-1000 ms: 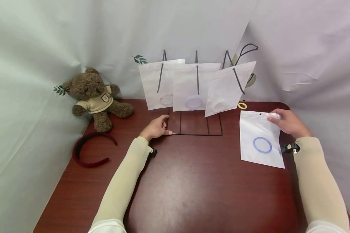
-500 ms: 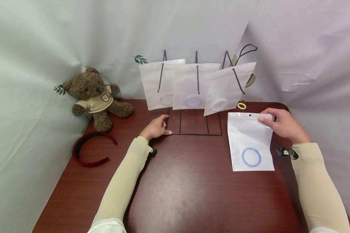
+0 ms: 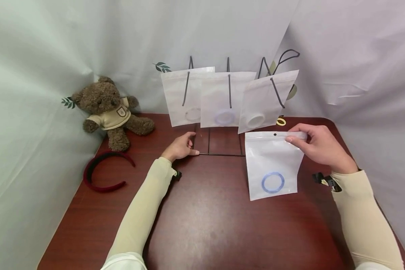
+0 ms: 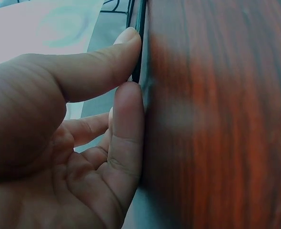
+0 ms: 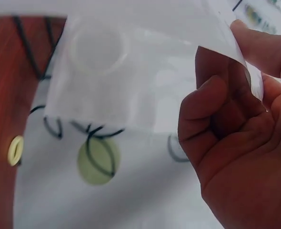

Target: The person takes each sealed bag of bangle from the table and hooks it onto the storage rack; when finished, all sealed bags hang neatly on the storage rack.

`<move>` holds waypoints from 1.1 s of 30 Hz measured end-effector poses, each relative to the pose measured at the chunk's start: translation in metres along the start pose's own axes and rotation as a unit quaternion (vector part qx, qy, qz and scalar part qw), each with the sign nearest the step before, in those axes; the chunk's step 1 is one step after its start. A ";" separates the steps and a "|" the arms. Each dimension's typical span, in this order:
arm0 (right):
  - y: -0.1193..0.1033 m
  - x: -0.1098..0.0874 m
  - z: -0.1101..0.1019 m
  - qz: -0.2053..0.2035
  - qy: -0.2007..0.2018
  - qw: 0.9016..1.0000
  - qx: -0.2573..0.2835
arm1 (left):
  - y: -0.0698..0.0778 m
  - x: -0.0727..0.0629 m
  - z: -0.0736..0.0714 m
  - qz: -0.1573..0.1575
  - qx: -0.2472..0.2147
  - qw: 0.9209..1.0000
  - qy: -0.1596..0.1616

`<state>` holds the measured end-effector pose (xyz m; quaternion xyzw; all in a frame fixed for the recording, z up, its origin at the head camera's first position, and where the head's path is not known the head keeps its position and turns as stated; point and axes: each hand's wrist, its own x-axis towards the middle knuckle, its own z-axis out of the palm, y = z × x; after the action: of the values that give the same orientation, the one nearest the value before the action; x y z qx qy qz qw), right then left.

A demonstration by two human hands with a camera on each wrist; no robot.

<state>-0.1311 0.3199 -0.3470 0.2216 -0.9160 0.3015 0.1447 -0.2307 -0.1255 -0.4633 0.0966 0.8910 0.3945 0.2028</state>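
My right hand pinches the top right corner of a white zip bag between thumb and fingers. The bag hangs upright over the table, its punched hole at the top edge and a blue ring-shaped bangle showing low inside. In the right wrist view the bag's corner bends at my fingertips. My left hand holds the front left corner of a black wire display rack, thumb and finger at the base wire. Three similar bags, including the middle one, hang on the rack's hooks.
A yellow ring lies behind the held bag. At the left are a brown teddy bear and a dark red headband on the reddish wooden table. Pale curtains close in the back and sides.
My right hand has carried the bag leftward, toward the rack, and the bag now overlaps the rack's front right corner. The left hand stays at the rack's base.
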 end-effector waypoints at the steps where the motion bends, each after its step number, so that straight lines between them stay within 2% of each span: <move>1: -0.004 0.001 0.001 -0.009 0.003 1.000 0.005 | 0.000 0.000 0.000 0.000 -0.001 1.000 0.000; 11: -0.038 0.015 0.015 -0.093 0.028 0.994 0.057 | -0.002 0.001 0.000 0.010 0.007 1.000 0.003; 16: -0.051 0.022 0.023 -0.118 0.041 0.990 0.067 | -0.002 0.001 -0.001 0.017 0.007 1.000 0.000; 26: -0.071 0.040 0.033 -0.146 0.082 0.983 0.077 | 0.001 0.002 -0.002 0.013 0.010 1.000 0.001; 33: -0.083 0.057 0.044 -0.137 0.104 0.980 0.099 | 0.001 0.001 -0.002 0.007 0.010 1.000 -0.005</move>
<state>-0.1451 0.2149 -0.3174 0.3261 -0.8225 0.3893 0.2562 -0.2323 -0.1259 -0.4614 0.1070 0.8932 0.3864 0.2035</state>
